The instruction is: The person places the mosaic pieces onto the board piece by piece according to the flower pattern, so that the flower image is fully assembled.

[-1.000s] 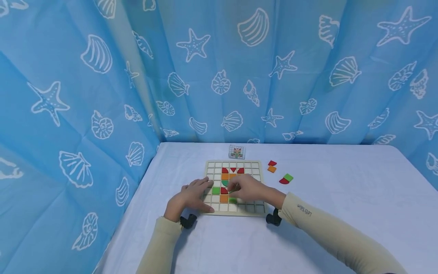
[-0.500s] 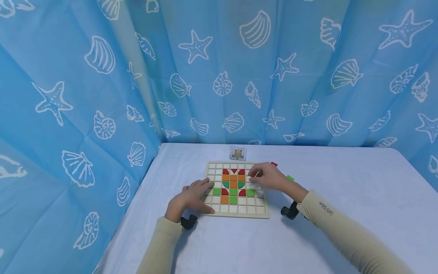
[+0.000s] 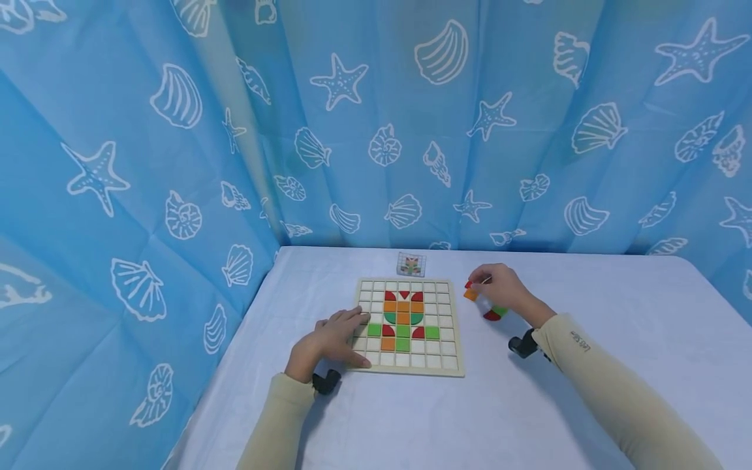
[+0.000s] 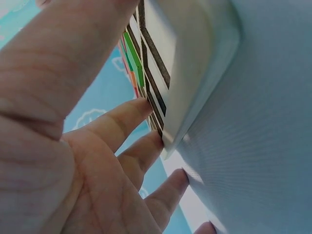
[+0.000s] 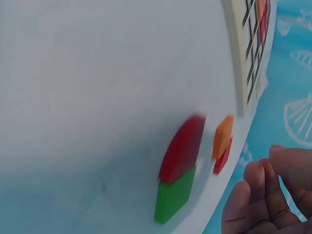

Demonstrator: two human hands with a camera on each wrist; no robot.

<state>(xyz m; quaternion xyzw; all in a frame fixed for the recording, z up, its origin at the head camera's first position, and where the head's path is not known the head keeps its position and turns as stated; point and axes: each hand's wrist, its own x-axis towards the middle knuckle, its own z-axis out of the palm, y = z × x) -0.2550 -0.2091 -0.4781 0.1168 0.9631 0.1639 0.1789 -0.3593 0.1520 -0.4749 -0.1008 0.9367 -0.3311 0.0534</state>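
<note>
A cream grid board (image 3: pixel 405 372) lies flat on the table. Red, orange and green tiles in some of its squares form a flower-like pattern, with an orange square tile (image 3: pixel 388 344) at the lower left of it. My left hand (image 3: pixel 336 338) rests on the board's left side, fingers spread and thumb at the near corner. Right of the board my right hand (image 3: pixel 504 288) hovers over the loose tiles, fingers loosely bent and nothing between them. Below its fingertips lie an orange tile (image 5: pixel 223 137) and a red tile (image 5: pixel 223 159). Closer in are a rounded red tile (image 5: pixel 183 148) and a green tile (image 5: pixel 175 196).
Behind the board sits a small pattern card (image 3: pixel 411 264) with a similar flower on it. The table has a white cloth (image 3: pixel 617 313). Blue curtains (image 3: pixel 499 150) with white shells hang at the back and left.
My right hand has left the middle of the board and moved right to the loose tiles, uncovering the pattern, where a red and a green tile now show on the right. The left hand stays put.
</note>
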